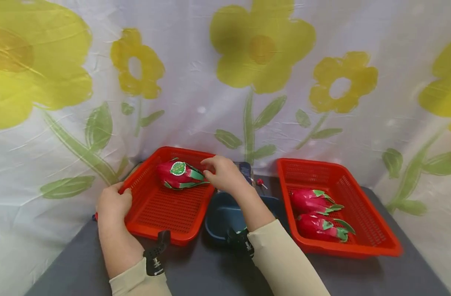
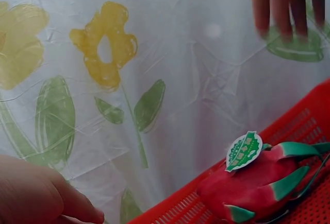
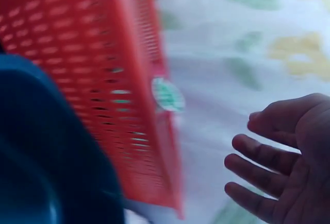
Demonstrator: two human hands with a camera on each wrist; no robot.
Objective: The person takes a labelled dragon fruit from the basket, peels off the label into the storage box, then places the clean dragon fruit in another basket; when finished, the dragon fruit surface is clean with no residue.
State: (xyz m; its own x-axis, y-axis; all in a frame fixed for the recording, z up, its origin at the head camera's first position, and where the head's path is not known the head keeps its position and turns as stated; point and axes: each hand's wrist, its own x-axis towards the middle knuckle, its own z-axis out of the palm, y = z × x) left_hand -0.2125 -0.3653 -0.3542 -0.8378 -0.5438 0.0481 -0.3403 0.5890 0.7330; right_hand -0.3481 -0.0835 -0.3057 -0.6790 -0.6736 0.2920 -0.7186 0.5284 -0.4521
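Red plastic dragon fruit (image 1: 167, 176), bearing a green-and-white sticker (image 1: 178, 168), lying on its side in the far half of the left red basket (image 1: 166, 210), its green leaf tips directed toward that basket's right rim; the fruit lies between the two hands, nearer to the right hand and well apart from the left; the right hand (image 1: 225, 174) hangs above the basket's right rim, just beside the leaf tips, its fingers loosely extended and spread, with nothing in its hold; the left hand (image 1: 113, 205) is at the basket's left rim, thumb bent, the other fingers largely hidden, so that whether it grips the rim cannot be told; just right of the basket stands a dark blue basin (image 1: 227, 211); farther right of it, a second red basket (image 1: 371, 218) contains two more dragon fruits (image 1: 314, 201), side by side; beneath the left red basket extends a grey table (image 1: 210, 273); behind it hangs a white curtain (image 1: 192, 115) with yellow flowers.
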